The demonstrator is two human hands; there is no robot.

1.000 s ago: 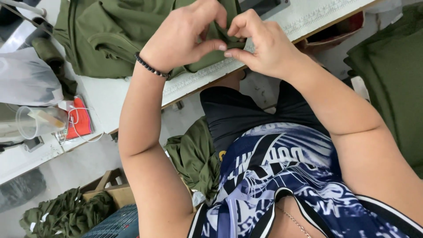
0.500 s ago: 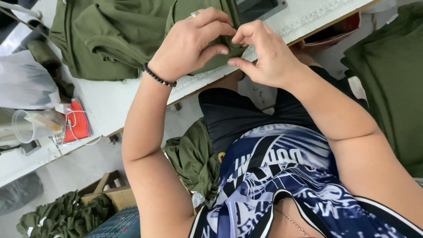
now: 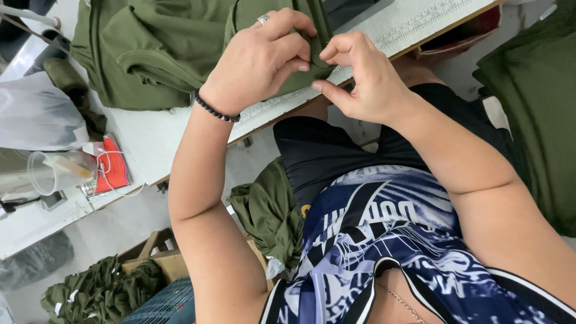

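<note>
Olive green fabric (image 3: 174,45) lies bunched on the white work table (image 3: 150,135). My left hand (image 3: 261,60), with a ring and a dark bead bracelet, pinches a fold of this fabric near the table's front edge. My right hand (image 3: 363,75) meets it from the right, thumb and fingers closed on the same fold. Part of the fold is hidden under my fingers. A ruler strip (image 3: 408,24) runs along the table's edge just beyond my hands.
A clear plastic cup (image 3: 57,171), a red flat item (image 3: 111,171) with a white cord and a plastic bag (image 3: 36,114) sit at the table's left. More olive fabric hangs by my lap (image 3: 270,210), lies piled on the floor (image 3: 99,291) and at right (image 3: 534,102).
Both hands have stayed joined on the fabric fold, shifting slightly as the fingers rework the pinch. The view has drifted a little.
</note>
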